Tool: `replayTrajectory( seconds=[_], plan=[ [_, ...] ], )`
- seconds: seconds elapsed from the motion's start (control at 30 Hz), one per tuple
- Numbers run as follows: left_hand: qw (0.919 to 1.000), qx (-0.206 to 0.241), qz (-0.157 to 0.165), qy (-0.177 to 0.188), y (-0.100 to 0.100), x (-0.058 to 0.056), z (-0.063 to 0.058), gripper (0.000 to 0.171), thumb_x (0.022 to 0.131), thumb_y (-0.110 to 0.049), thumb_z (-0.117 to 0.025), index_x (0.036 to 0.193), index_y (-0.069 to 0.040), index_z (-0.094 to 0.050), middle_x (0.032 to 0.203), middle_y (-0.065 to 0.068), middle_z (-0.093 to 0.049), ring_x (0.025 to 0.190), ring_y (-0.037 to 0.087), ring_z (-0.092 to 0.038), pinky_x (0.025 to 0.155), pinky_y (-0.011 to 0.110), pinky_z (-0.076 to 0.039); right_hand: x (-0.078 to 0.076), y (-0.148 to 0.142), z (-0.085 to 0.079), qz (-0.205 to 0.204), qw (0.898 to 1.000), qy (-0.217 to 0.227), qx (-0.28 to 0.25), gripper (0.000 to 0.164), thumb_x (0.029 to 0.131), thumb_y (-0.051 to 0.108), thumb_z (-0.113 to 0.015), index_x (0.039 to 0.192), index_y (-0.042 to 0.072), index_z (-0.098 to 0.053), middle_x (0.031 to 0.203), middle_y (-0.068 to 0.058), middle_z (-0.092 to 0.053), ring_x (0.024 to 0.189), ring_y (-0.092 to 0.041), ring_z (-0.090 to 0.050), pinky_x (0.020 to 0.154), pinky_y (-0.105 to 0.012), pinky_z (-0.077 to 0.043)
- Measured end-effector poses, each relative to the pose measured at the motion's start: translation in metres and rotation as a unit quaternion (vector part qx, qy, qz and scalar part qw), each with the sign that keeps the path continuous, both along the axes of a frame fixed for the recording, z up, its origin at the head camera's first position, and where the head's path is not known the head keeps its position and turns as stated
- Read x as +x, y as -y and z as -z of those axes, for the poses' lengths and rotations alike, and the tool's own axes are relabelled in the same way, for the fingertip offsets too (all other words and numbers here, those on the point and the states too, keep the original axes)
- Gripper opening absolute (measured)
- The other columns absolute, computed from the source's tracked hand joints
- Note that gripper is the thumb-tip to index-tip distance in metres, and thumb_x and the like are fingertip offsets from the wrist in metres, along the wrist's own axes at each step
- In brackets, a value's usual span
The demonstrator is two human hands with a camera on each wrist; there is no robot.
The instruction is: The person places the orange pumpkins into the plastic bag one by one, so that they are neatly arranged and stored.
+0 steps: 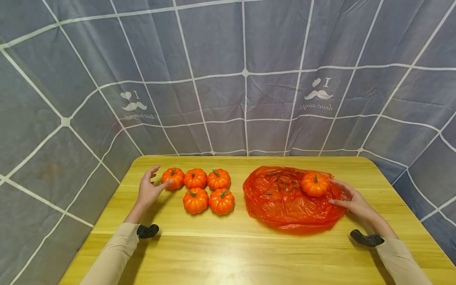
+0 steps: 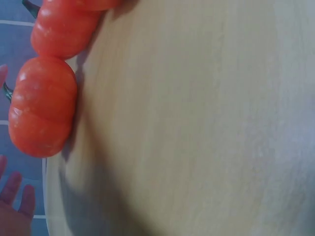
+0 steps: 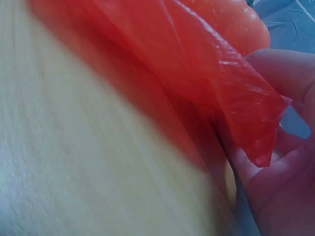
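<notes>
My left hand (image 1: 148,192) is at the left end of a group of small orange pumpkins. Its fingers and thumb are spread beside the leftmost pumpkin (image 1: 173,180), the thumb right at its side. In the left wrist view, fingertips (image 2: 27,200) show next to that pumpkin (image 2: 43,108). On the right lies a crumpled, see-through red plastic bag (image 1: 281,213), with one pumpkin (image 1: 315,185) on top. My right hand (image 1: 356,204) reaches over the bag's right edge, fingers apart near this pumpkin. The right wrist view shows a bag corner (image 3: 258,128) lying loosely between thumb and fingers.
Several more pumpkins (image 1: 196,201) with green stems stand close together left of the bag. The wooden table (image 1: 213,253) has rounded far corners. A grey curtain (image 1: 221,99) with white lines hangs behind it and along both sides.
</notes>
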State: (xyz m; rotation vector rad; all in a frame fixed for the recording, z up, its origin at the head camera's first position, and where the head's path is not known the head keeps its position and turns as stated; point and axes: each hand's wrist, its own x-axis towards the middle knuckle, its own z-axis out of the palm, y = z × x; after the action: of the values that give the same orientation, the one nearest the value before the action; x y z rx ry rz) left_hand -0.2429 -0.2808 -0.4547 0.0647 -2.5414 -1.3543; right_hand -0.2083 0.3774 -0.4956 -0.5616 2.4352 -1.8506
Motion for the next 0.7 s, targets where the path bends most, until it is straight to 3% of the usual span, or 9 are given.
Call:
replayTrajectory(
  seconds=[0.33,0.7],
  plan=[
    [0.9981,0.000,0.024,0.057,0.003,-0.003,0.010,0.084,0.080,-0.018,-0.077,0.147,0.001,-0.029,0.149,0.027,-0.030,0.130,0.046,-0.035,0.108,0.056,-0.032,0.000,0.000,0.001,0.009,1.000,0.003,0.016,0.061,0.087,-0.006,-0.061,0.143,0.001,-0.036,0.128,0.030,-0.046,0.106,0.013,-0.054,0.079,-0.012,-0.050],
    [0.9983,-0.004,0.043,0.039,-0.004,-0.008,0.019,0.081,0.079,-0.014,-0.078,0.145,0.002,-0.032,0.138,0.028,-0.037,0.114,0.042,-0.046,0.101,0.051,-0.039,0.000,0.000,0.001,0.007,1.000,0.007,0.011,0.061,0.088,-0.006,-0.061,0.143,0.001,-0.036,0.128,0.030,-0.046,0.104,0.012,-0.056,0.079,-0.012,-0.051]
  ],
)
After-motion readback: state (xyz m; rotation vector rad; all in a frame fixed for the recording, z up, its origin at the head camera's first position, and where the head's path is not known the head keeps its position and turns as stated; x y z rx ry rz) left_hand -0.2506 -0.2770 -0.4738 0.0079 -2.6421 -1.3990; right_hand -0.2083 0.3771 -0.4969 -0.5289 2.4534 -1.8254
